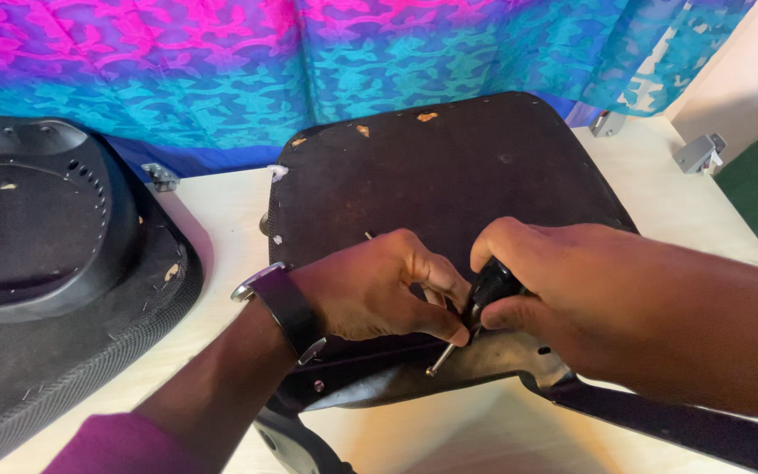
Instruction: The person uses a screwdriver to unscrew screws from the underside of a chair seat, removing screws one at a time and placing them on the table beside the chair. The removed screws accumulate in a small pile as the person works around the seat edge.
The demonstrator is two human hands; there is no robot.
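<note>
Right hand (546, 281) grips the black handle of a screwdriver (471, 312) at lower centre of the frame; left hand (379, 285) pinches its metal shaft, tip down on a metal bracket (493, 355) beneath the dark chair seat (440, 167). Another seat part (54, 263) lies at left on the counter (221, 228).

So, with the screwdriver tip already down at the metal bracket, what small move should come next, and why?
Probably turn the screwdriver in place. The right hand wraps its black handle, the left hand pinches the shaft near the tip, and the tip seems to sit on the metal bracket under the black seat panel.
</note>
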